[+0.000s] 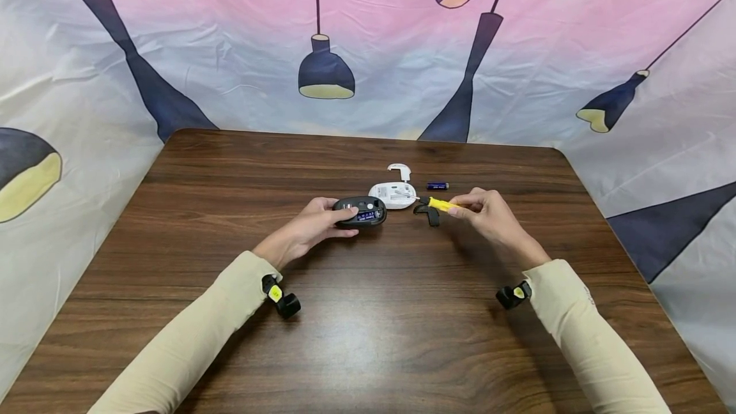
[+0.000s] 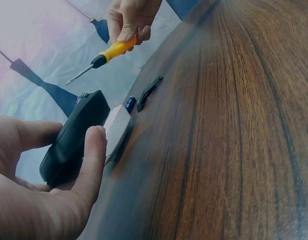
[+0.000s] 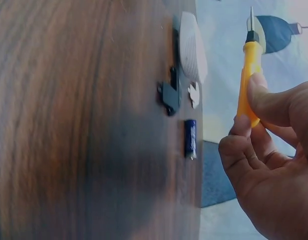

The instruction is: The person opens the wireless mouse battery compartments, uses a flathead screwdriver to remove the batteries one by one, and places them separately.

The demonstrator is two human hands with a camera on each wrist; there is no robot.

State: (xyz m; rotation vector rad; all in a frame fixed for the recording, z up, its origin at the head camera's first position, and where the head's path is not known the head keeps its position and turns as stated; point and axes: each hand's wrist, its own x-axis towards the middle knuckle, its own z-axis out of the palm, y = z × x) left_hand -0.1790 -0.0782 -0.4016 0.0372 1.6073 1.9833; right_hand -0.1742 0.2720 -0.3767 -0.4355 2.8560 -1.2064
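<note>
My left hand [image 1: 305,227] grips a black computer mouse [image 1: 361,203] above the table, its underside facing up. A blue battery [image 1: 365,216] lies in the mouse's uncovered compartment. In the left wrist view, fingers and thumb hold the mouse by its sides. My right hand [image 1: 491,214] pinches the yellow handle of a screwdriver [image 1: 443,204], its metal shaft directed left toward the mouse, with a gap between them in the left wrist view. Below the screwdriver, a black battery cover [image 1: 434,218] lies on the table. Just behind the black mouse is a white mouse [image 1: 386,193], bottom up.
Behind the white mouse lies a white battery cover [image 1: 405,173]. A loose blue battery [image 1: 437,186] rests to its right. All lie on a brown wooden table [image 1: 356,324], with a lamp-patterned cloth [image 1: 253,75] hanging beyond its far edge.
</note>
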